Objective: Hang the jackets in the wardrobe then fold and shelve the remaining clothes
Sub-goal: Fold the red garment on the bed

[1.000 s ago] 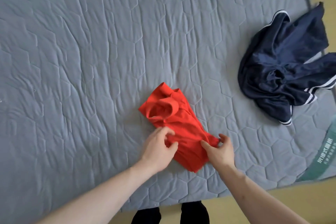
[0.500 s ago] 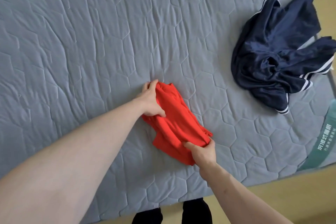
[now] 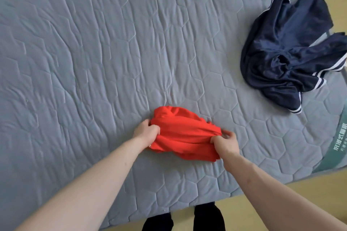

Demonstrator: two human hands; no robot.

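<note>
Head view: red garment bunched between left hand, right hand, both gripping.

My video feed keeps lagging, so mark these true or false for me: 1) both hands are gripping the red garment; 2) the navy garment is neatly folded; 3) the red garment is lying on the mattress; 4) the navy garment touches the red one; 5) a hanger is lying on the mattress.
1) True: the left hand and the right hand each grip an end of the red garment.
2) False: the navy garment lies crumpled in a heap.
3) True: it rests on the grey mattress, near the front edge.
4) False: they lie apart, with bare mattress between them.
5) False: no hanger is in view.
</note>
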